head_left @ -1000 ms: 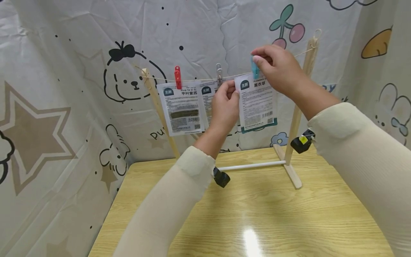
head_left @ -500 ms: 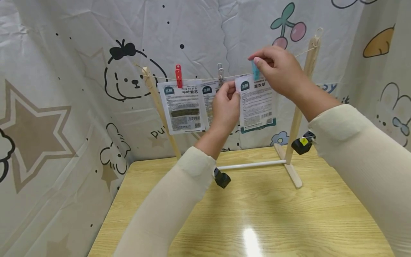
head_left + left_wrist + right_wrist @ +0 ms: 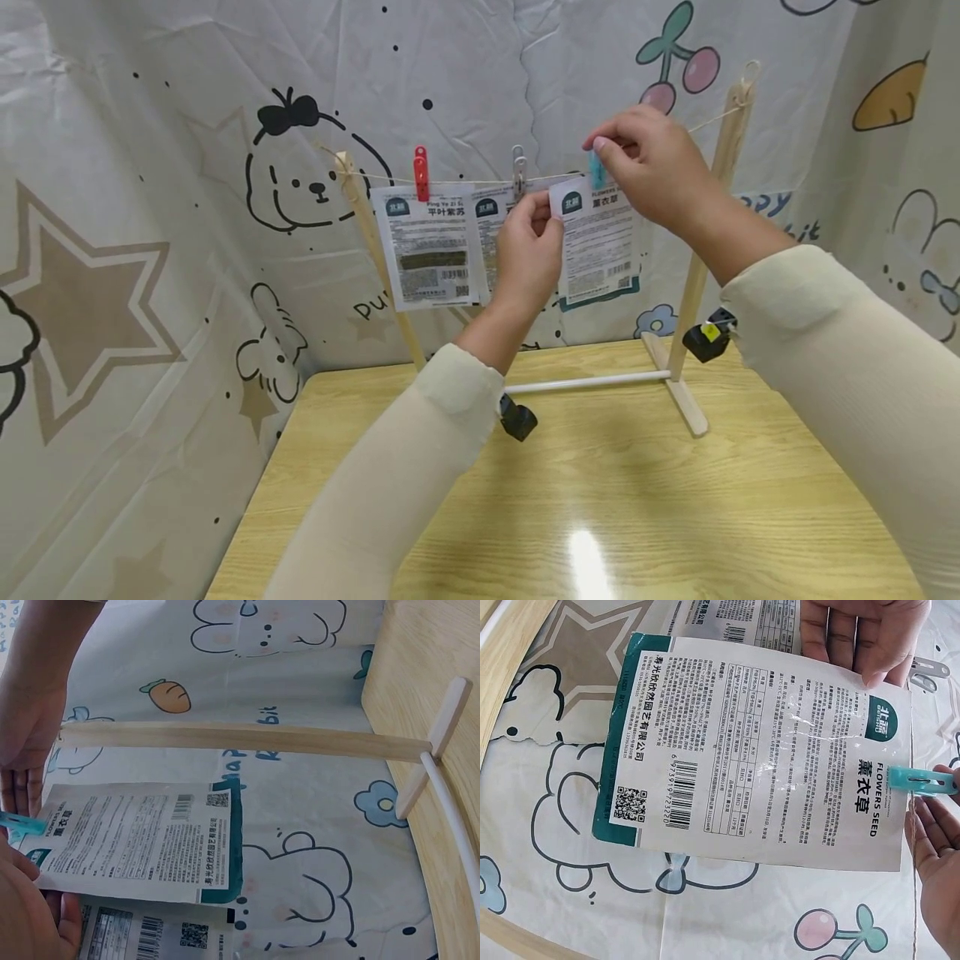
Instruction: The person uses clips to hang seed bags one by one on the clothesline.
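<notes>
My left hand [image 3: 528,250] pinches the upper left edge of a white seed packet [image 3: 600,250] with a dark green bottom border. At the packet's top edge, my right hand [image 3: 656,162] pinches a teal clothespin [image 3: 922,780] between thumb and fingers. In the right wrist view the clothespin's jaws lie over the packet's top edge at the string [image 3: 913,885]. Left of these, a red clothespin [image 3: 422,175] holds another packet [image 3: 431,250] on the string. A grey clothespin [image 3: 519,171] sits above a middle packet [image 3: 486,237], which my left hand partly covers.
A wooden post [image 3: 726,150] on a flat foot [image 3: 686,407] stands at the right, another post [image 3: 360,204] at the left. A white rod [image 3: 592,384] runs low between them over the wooden table [image 3: 600,475]. Behind hangs a printed cloth [image 3: 480,75].
The head view has shifted slightly, so the scene sits a little differently in it. Both hands keep their hold on the packet and the teal clothespin, with little visible movement.
</notes>
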`<state>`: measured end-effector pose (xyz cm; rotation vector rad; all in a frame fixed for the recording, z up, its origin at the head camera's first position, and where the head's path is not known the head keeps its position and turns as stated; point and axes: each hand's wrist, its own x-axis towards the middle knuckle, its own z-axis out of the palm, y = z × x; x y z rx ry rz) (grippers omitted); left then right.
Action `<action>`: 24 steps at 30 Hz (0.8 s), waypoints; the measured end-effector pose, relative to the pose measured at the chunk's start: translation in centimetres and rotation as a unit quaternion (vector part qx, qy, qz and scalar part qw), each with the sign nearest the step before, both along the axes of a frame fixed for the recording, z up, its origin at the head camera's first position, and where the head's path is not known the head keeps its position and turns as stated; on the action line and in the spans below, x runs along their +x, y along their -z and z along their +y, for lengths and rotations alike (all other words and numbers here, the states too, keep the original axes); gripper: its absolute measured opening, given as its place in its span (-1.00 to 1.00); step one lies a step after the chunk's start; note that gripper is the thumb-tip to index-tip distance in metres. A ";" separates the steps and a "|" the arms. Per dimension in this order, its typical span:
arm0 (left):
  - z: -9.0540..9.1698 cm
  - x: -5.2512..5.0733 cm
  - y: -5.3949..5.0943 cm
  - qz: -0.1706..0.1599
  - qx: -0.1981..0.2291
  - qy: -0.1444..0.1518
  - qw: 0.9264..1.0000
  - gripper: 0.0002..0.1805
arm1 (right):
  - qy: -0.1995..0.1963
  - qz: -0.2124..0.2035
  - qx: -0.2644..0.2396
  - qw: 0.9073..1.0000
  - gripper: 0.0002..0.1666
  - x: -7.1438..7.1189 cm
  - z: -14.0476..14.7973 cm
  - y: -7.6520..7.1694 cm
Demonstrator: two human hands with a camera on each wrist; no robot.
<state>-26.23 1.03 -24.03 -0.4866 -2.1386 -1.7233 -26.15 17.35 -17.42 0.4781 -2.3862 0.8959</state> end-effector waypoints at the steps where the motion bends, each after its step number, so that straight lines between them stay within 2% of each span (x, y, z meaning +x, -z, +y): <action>1: 0.0 0.0 0.1 0.004 -0.006 -0.004 1.000 -0.72 | -0.001 0.003 0.001 1.000 -0.53 0.0 0.0 0.0; 10: -0.1 0.4 0.6 0.031 -0.043 -0.042 0.998 -0.70 | -0.020 0.023 0.012 0.999 -0.53 0.0 0.0 0.1; 16: -0.4 0.8 1.0 0.035 -0.034 -0.042 0.998 -0.68 | -0.028 0.036 0.011 0.999 -0.55 0.1 0.1 0.1; 24: -0.7 1.1 1.3 0.030 -0.019 -0.046 0.998 -0.68 | -0.016 0.055 -0.010 0.998 -0.55 0.1 0.2 0.4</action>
